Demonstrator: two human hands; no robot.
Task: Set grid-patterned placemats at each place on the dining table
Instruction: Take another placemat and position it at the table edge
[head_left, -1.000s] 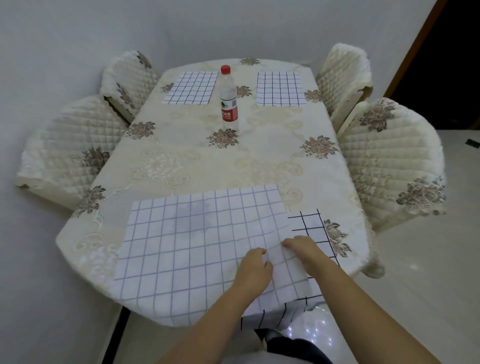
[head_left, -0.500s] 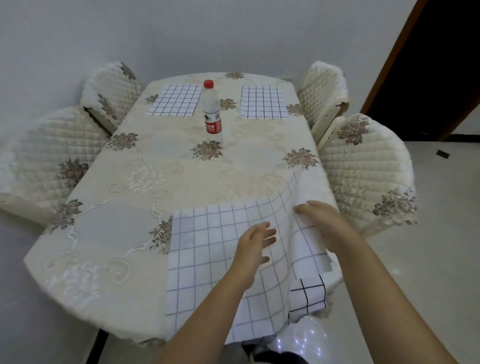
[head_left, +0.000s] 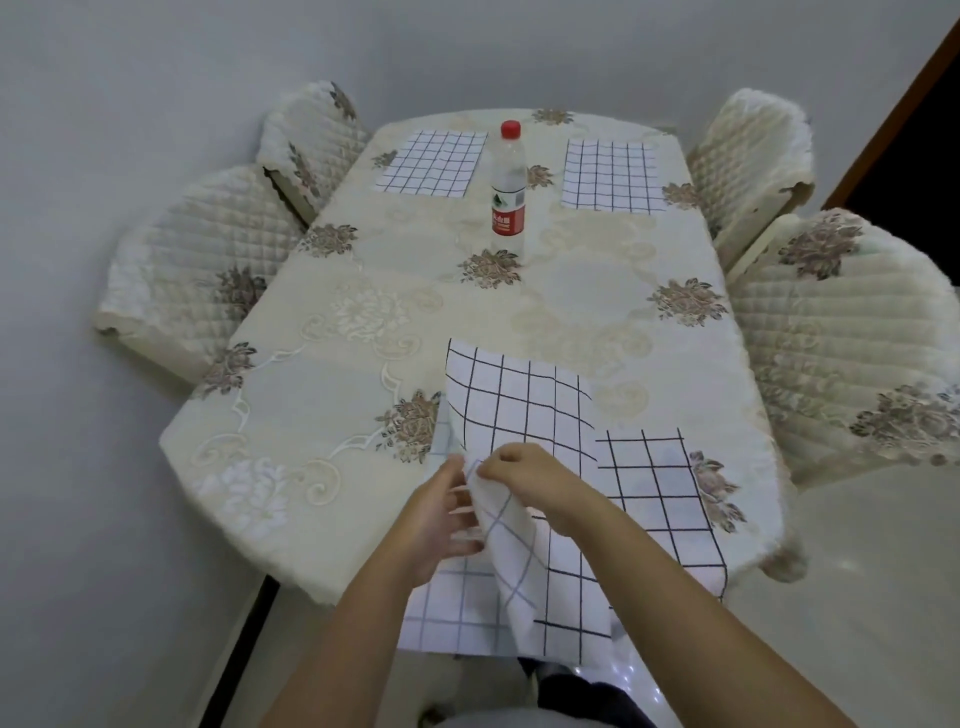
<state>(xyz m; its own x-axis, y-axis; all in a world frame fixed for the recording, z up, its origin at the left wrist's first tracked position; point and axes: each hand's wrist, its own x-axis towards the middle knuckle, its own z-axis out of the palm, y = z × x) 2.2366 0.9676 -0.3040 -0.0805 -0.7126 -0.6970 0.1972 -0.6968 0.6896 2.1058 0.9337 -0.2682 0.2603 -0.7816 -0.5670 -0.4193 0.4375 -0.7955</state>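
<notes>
Two grid-patterned placemats lie flat at the far end of the table, one on the left (head_left: 431, 163) and one on the right (head_left: 613, 176). At the near edge a third placemat (head_left: 654, 499) lies flat and overhangs the table. On top of it a fourth placemat (head_left: 514, 400) is curled over, with its dark-grid face up at the far part and its pale underside toward me. My left hand (head_left: 441, 514) and my right hand (head_left: 535, 478) both pinch this mat's raised fold, close together.
The oval table (head_left: 363, 322) has a cream floral cloth. A water bottle with a red cap (head_left: 508, 187) stands between the far mats. Quilted chairs flank it, two on the left (head_left: 202, 265) and two on the right (head_left: 841, 322). A wall lies close behind.
The top mat, spread flat at the near left a second ago, has been pulled right and turned over. Both hands went from pressing on it to pinching its fold.
</notes>
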